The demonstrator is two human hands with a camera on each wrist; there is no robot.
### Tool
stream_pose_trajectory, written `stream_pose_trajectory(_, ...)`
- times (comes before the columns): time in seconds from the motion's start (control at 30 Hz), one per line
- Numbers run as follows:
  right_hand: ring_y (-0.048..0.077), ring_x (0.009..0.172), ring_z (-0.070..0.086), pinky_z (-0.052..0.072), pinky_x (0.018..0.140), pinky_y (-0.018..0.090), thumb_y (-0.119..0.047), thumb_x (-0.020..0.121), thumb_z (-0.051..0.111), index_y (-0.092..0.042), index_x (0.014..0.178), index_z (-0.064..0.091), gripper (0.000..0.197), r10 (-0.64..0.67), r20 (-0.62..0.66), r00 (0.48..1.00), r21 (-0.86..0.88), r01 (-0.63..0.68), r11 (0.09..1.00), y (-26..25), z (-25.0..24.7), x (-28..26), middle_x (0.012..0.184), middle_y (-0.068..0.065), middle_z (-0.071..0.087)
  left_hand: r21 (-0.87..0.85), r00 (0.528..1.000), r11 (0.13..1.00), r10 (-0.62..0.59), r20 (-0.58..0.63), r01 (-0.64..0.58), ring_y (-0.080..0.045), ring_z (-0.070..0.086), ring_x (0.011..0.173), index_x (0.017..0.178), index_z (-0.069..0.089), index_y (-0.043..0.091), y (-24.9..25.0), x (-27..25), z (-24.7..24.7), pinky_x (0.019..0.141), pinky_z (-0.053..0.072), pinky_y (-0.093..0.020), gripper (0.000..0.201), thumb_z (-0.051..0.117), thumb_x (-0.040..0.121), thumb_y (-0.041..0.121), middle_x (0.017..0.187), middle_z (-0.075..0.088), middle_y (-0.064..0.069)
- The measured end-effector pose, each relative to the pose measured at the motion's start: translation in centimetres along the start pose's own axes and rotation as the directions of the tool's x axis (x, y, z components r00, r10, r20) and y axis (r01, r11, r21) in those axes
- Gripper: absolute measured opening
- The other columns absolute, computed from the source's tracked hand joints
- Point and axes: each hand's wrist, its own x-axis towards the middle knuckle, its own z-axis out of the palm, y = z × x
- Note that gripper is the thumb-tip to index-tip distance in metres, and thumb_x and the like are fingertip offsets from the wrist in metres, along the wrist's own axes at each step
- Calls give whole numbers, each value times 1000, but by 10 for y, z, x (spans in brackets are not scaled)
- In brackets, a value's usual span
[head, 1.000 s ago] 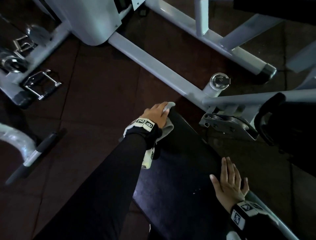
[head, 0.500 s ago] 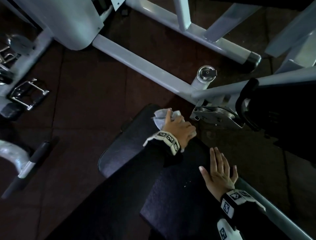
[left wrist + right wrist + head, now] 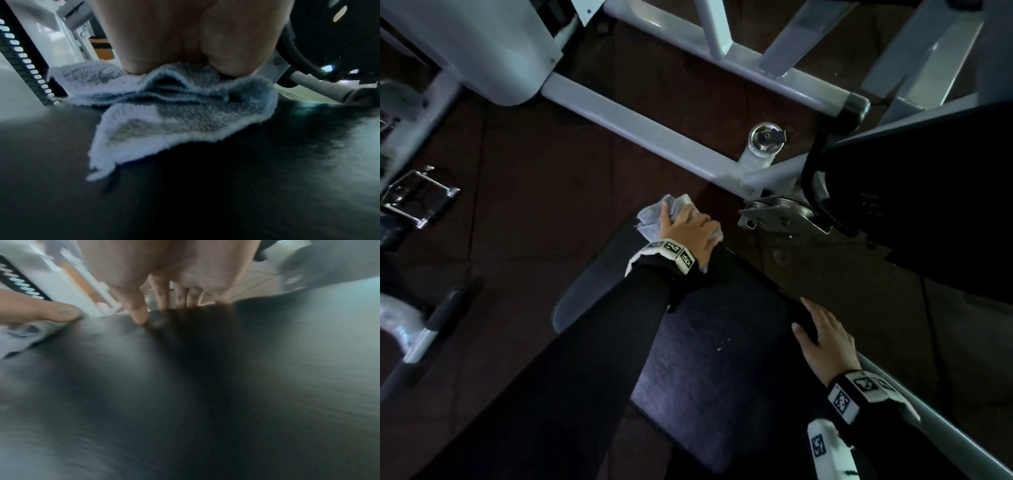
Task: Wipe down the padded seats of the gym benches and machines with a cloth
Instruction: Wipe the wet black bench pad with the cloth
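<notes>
A black padded seat (image 3: 722, 342) runs from the bottom of the head view up to the middle. At its far end my left hand (image 3: 688, 229) grips a bunched pale blue-grey cloth (image 3: 650, 216) and presses it onto the pad. The left wrist view shows my palm (image 3: 185, 40) bearing down on the crumpled cloth (image 3: 164, 116) on the seat (image 3: 205, 194). My right hand (image 3: 825, 342) rests on the seat's right edge. Its thumb lies on the pad and its fingers (image 3: 162, 295) reach straight past the edge of the seat (image 3: 185, 402). It holds nothing.
A white machine frame bar (image 3: 637, 126) crosses the dark rubber floor beyond the seat, with a chrome peg (image 3: 765, 140) and a metal bracket (image 3: 780, 212) close to the cloth. Another black pad (image 3: 928, 205) stands at right. A chrome cable handle (image 3: 417, 198) lies at left.
My left hand has swept the cloth rightward across the seat's far end. My right hand has shifted from the pad's top to its right edge.
</notes>
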Motion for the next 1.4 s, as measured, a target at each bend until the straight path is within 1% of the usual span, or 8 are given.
stream_pose_trajectory(0.27,21,133,37,22,113,32,-7,96,41,-16,142,37,48,19,37,999,77,-22,997,40,-14,-19,144,6,41,-52,973,972,229,18,-227,-27,19,140,129,46,33,124,-38,43,108,-17,-63,35,47,94,34,142,43,8)
stream_pose_trajectory(0.43,25,122,47,32,99,27,-5,95,39,-12,132,50,39,122,-50,991,178,-111,978,41,-16,-17,133,10,52,-93,957,956,283,61,-277,-25,7,146,148,28,24,174,-58,69,110,-18,-59,58,44,94,37,158,21,5)
stream_pose_trajectory(0.63,32,124,44,32,106,41,-24,98,38,-19,142,35,45,152,-110,982,241,-122,963,11,-15,-8,142,12,38,-346,961,918,107,-253,-194,-22,17,146,146,36,15,136,-76,68,118,3,-44,60,35,94,45,158,22,-7)
stream_pose_trajectory(0.9,35,118,46,29,104,55,-91,66,25,-46,126,38,76,162,103,981,2,-163,987,-46,0,41,129,3,47,-309,953,939,-223,-204,153,-19,21,145,147,31,31,58,-129,99,113,16,-50,54,27,94,39,157,25,1)
stream_pose_trajectory(1.0,30,113,52,41,98,45,-83,57,46,-46,120,41,73,98,127,987,31,-103,994,-50,2,45,123,-1,55,-266,965,955,-184,-187,131,-18,7,147,150,20,35,52,-141,106,114,7,-47,56,26,94,38,160,13,2)
stream_pose_trajectory(1.2,16,125,43,37,101,32,0,79,62,-51,118,46,66,-153,101,983,208,130,970,-11,-22,18,135,-4,44,-283,981,947,-180,-74,153,-9,-33,136,149,-8,42,52,-139,99,106,-26,-37,66,-5,83,48,151,-29,14)
stream_pose_trajectory(1.3,15,111,49,46,89,37,-13,79,68,-61,101,41,60,-158,101,982,189,137,972,1,-24,12,124,-5,46,-292,981,944,-184,-67,157,-10,-30,137,149,-8,42,53,-140,99,108,-23,-39,66,-5,83,48,152,-27,13)
stream_pose_trajectory(1.4,19,101,57,47,83,33,-40,82,66,-48,116,41,43,-103,49,993,130,96,987,-9,-18,14,117,-2,54,-286,982,945,-181,-59,157,-10,-30,137,148,-8,41,54,-140,99,109,-23,-39,66,-5,83,48,151,-27,13)
